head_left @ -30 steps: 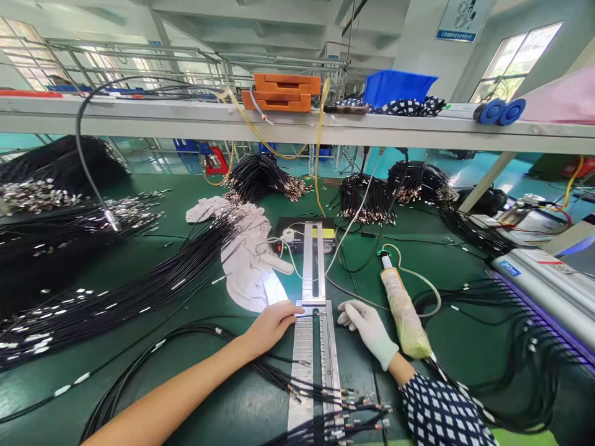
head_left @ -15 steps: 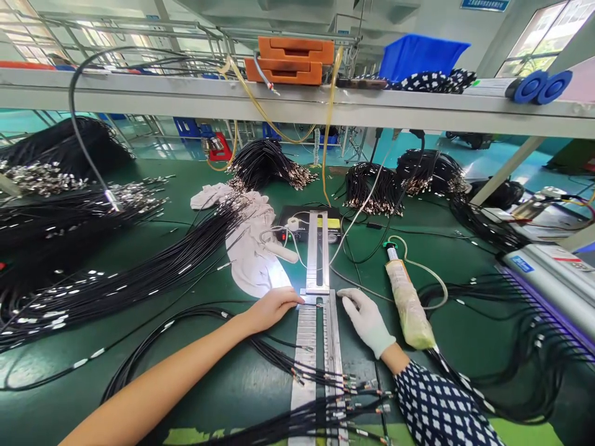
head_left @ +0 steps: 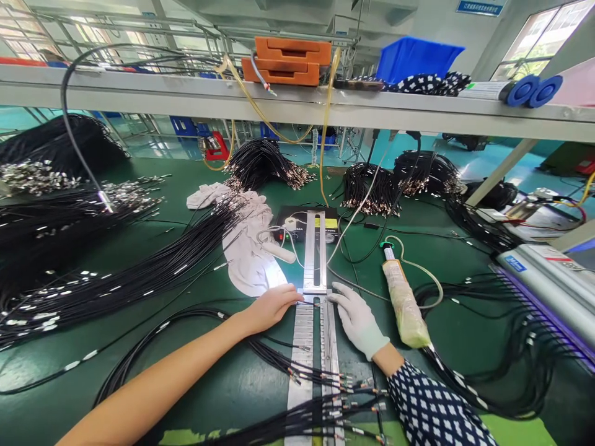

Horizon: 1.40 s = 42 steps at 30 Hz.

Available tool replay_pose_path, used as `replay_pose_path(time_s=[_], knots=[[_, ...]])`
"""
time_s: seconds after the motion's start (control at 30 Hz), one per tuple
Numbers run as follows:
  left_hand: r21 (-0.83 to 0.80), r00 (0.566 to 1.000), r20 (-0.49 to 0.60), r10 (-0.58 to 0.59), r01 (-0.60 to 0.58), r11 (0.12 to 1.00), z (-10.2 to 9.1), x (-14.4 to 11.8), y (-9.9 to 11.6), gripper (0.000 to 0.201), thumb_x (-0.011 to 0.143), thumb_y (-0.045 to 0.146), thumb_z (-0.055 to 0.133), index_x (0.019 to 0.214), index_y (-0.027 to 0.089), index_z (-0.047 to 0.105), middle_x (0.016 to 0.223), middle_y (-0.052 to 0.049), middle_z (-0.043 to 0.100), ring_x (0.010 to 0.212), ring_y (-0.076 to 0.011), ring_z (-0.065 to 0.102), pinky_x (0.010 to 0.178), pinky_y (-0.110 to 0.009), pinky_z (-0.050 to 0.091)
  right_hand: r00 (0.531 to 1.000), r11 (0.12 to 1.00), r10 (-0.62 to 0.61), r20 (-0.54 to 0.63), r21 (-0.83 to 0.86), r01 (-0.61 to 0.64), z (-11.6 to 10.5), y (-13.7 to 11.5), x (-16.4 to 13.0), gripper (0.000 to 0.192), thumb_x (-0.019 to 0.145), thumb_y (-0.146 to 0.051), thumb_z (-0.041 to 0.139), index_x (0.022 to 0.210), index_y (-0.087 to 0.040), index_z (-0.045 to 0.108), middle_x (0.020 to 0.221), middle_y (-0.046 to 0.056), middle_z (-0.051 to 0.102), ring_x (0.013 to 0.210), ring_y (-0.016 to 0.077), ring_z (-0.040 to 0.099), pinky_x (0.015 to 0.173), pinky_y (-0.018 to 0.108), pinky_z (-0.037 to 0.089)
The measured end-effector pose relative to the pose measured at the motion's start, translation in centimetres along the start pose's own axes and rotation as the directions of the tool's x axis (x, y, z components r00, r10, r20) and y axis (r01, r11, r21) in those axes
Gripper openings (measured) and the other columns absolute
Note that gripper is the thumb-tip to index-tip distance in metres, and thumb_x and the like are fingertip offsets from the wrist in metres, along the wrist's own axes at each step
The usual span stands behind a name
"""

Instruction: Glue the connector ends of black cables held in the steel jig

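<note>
Our left hand (head_left: pixel 272 308) lies flat with its bare fingertips (head_left: pixel 295 298) pressed on the top end of the long metal rail (head_left: pixel 304 347), pinching nothing that we can make out, while our gloved right hand (head_left: pixel 356 317) reaches in from the other side, its fingertips (head_left: pixel 333 295) loosely spread and touching the same spot, just below the slotted metal bar (head_left: pixel 315 251). A thin cable end (head_left: pixel 316 303) lies across the rail between the two hands (whether either hand truly grips it, we cannot tell). To seat it well, we judge it best to keep the left hand steadying the rail and let the gloved fingers guide the tip squarely into its groove, without dragging the finished cables (head_left: pixel 334 396) that cross the rail lower down. Just right of the glove lies a wrapped tube (head_left: pixel 403 303) with a hose. Around us the green mat (head_left: pixel 186 396) carries heaps of black cables (head_left: pixel 116 285), a white cloth (head_left: pixel 246 254) and a small black box (head_left: pixel 304 230). Above runs a grey shelf (head_left: pixel 186 99) holding orange trays (head_left: pixel 288 61) and a blue bin (head_left: pixel 418 57), in a bright workshop with windows
</note>
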<state>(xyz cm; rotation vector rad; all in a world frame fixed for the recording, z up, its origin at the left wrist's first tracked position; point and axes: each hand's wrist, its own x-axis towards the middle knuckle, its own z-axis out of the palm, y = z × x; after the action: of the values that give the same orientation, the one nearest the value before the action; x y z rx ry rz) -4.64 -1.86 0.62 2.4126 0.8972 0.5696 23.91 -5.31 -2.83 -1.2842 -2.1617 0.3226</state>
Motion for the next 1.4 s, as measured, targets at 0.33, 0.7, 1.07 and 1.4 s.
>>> replay_pose_path(time_s=[0.33, 0.7, 1.07, 1.4], knots=[[-0.146, 0.998, -0.028, -0.055, 0.05, 0.988, 1.1, -0.1, -0.9, 0.028, 0.099, 0.026, 0.04, 0.105, 0.02, 0.067, 0.095, -0.004, 0.065, 0.092, -0.0158, 0.06, 0.087, -0.029, 0.047, 0.993, 0.994, -0.101, 0.058, -0.024, 0.103, -0.2, -0.3, 0.0, 0.038, 0.095, -0.015, 0.039, 0.123, -0.027, 0.063, 0.143, 0.008, 0.051, 0.128, 0.0235, 0.052, 0.105, 0.044, 0.047], [0.353, 0.994, 0.041, -0.1, 0.079, 0.932, 0.8, -2.5, 0.4, 0.043, 0.099, 0.018, 0.033, 0.133, 0.033, 0.056, 0.099, -0.008, 0.056, 0.094, -0.0234, 0.049, 0.084, -0.039, 0.037, 0.987, 0.992, -0.113, 0.114, -0.044, 0.118, -0.3, -0.7, 0.6, 0.037, 0.095, -0.013, 0.041, 0.12, -0.026, 0.066, 0.141, 0.009, 0.052, 0.125, 0.0255, 0.052, 0.104, 0.047, 0.046], [-0.121, 0.955, 0.187, -0.232, 0.256, 0.959, -0.6, -3.5, 3.8, 0.004, 0.084, 0.016, 0.061, 0.082, 0.018, 0.059, 0.087, 0.0, 0.059, 0.086, -0.0165, 0.053, 0.081, -0.028, 0.041, 0.991, 0.994, -0.111, 0.075, 0.019, 0.11, -0.4, -0.6, 0.4, 0.035, 0.096, -0.016, 0.041, 0.12, -0.026, 0.064, 0.14, 0.008, 0.053, 0.126, 0.0238, 0.052, 0.105, 0.047, 0.045], [-0.105, 0.984, 0.025, -0.174, 0.175, 0.979, 1.1, 0.3, 1.4, 0.023, 0.095, 0.023, 0.049, 0.098, 0.019, 0.071, 0.088, -0.004, 0.064, 0.086, -0.0171, 0.06, 0.08, -0.029, 0.046, 0.996, 0.992, -0.069, 0.055, 0.111, 0.063, -0.4, -0.4, 0.3, 0.034, 0.097, -0.018, 0.039, 0.12, -0.026, 0.063, 0.138, 0.006, 0.055, 0.128, 0.0212, 0.051, 0.109, 0.044, 0.043]])
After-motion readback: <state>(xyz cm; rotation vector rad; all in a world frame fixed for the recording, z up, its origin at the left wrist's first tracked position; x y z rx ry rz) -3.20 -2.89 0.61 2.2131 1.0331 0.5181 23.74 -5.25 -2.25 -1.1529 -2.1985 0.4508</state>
